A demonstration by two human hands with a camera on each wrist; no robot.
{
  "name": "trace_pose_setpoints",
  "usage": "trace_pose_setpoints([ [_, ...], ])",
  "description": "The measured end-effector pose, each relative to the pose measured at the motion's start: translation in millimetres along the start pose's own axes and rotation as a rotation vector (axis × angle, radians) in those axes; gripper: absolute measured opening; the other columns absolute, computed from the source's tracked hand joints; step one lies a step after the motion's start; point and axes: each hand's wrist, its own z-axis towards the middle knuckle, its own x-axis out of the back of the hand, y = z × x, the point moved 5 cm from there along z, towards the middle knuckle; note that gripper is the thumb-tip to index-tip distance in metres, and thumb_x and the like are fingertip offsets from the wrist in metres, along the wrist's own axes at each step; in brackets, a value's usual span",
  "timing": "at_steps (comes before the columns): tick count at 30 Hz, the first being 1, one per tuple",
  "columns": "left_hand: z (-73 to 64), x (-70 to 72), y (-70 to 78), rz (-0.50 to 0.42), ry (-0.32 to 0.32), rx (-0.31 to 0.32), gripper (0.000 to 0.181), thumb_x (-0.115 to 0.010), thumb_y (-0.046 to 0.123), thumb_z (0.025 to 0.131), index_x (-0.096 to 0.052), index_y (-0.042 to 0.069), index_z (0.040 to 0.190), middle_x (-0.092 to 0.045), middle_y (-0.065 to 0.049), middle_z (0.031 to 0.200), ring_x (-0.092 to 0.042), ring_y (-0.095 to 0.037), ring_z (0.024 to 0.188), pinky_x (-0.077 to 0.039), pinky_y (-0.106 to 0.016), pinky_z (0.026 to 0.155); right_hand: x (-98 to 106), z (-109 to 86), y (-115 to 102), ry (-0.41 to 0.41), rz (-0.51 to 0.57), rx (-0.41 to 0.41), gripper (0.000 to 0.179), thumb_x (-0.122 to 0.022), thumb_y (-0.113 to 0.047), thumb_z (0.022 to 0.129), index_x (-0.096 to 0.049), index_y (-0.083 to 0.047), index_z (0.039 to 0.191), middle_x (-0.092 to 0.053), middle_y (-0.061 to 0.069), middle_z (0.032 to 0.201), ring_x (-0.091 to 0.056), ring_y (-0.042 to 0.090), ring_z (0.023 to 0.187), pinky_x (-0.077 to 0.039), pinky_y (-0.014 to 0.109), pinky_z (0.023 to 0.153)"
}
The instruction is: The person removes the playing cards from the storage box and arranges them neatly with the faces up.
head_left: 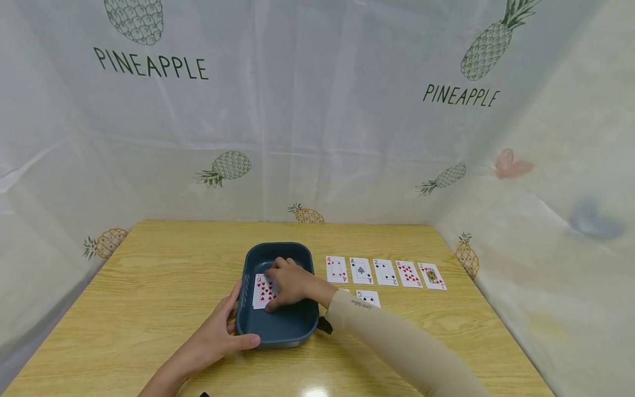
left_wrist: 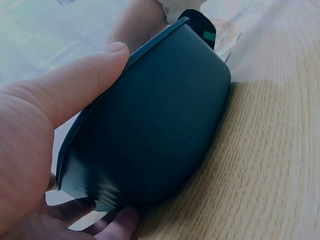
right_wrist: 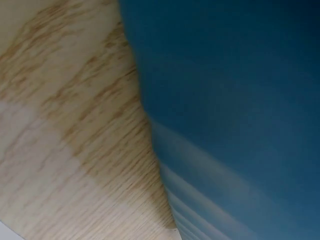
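A dark blue plastic tub (head_left: 285, 333) stands on the table, with a nine of hearts (head_left: 264, 292) face up inside and another card's edge showing beneath it. My left hand (head_left: 210, 333) holds the tub's left side, its thumb along the near rim and its fingers against the wall; the left wrist view shows the tub's outer wall (left_wrist: 155, 115) close up. Inside the tub, my right hand (head_left: 292, 284) grips the cards at their right edge, thumb near the lower corner and fingertips near the upper one. The right wrist view holds only the tub wall (right_wrist: 225, 90) and wood.
Right of the tub, face-up cards lie in a row: four of diamonds (head_left: 337, 269), ace of spades (head_left: 361, 271), two of spades (head_left: 385, 272), ten of hearts (head_left: 409, 274) and a jack (head_left: 432, 276). Below lies a five of spades (head_left: 369, 297), partly under the right sleeve (head_left: 397, 336).
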Motion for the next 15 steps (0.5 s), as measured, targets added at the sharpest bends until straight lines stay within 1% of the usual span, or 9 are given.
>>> trace_pose_setpoints([
  [5, -0.8, -0.1, 0.0, -0.002, -0.001, 0.007, 0.120, -0.083, 0.018, 0.095, 0.009, 0.023, 0.171, 0.003, -0.028, 0.171, -0.044, -0.049, 0.148, -0.058, -0.033, 0.101, 1, 1.4, -2, -0.008, 0.007, 0.011, 0.082, -0.088, -0.055, 0.083, -0.062, -0.014, 0.149, -0.056, 0.004, 0.139, -0.048, 0.017, 0.107, -0.049, 0.025, 0.092],
  [9, -1.1, -0.8, 0.6, -0.007, -0.003, 0.006, 0.120, -0.083, 0.017, 0.095, 0.009, 0.023, 0.171, 0.003, -0.028, 0.171, -0.044, -0.048, 0.147, -0.058, -0.033, 0.101, 4, 1.0, -2, -0.005, 0.037, 0.005, 0.081, -0.091, -0.052, 0.081, -0.063, -0.013, 0.147, -0.056, 0.005, 0.135, -0.048, 0.017, 0.105, -0.050, 0.025, 0.090],
  [15, 0.1, -0.3, 1.7, 0.004, 0.010, 0.012, 0.121, -0.084, 0.015, 0.094, 0.008, 0.024, 0.172, 0.000, -0.028, 0.170, -0.046, -0.048, 0.146, -0.059, -0.033, 0.100, 12, -1.2, 1, 0.011, 0.063, 0.011, 0.081, -0.090, -0.050, 0.082, -0.061, -0.012, 0.147, -0.056, 0.006, 0.138, -0.050, 0.017, 0.110, -0.050, 0.024, 0.096],
])
